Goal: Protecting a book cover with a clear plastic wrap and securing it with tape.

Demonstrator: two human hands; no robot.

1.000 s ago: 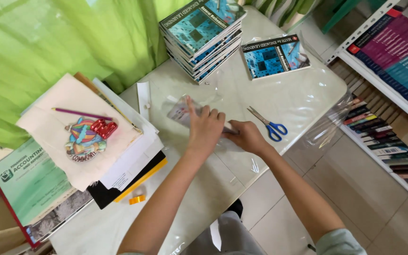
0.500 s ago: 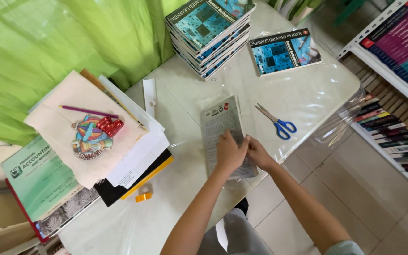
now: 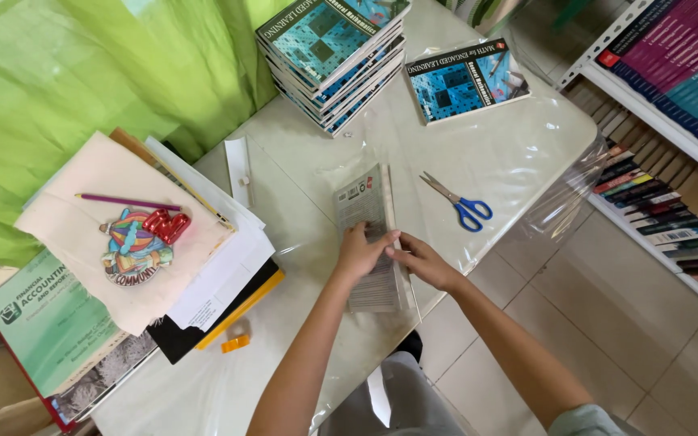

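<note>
A grey book (image 3: 363, 211) lies back cover up on a clear plastic sheet (image 3: 519, 161) spread over the white table (image 3: 300, 161). My left hand (image 3: 361, 252) presses flat on the book's lower half. My right hand (image 3: 423, 262) pinches the book's right edge, where a strip of the clear plastic is folded over. Blue-handled scissors (image 3: 460, 203) lie just right of the book.
A stack of teal books (image 3: 329, 36) and a single teal book (image 3: 466, 77) sit at the table's far side. Papers, a purple pencil (image 3: 127, 202), a colourful badge and green books pile at the left. A small orange item (image 3: 234, 344) lies near the front. Bookshelves (image 3: 672, 97) stand right.
The book came out of the plastic and was laid flat on the sheet. Both hands moved toward me and now work at the book's lower right edge.
</note>
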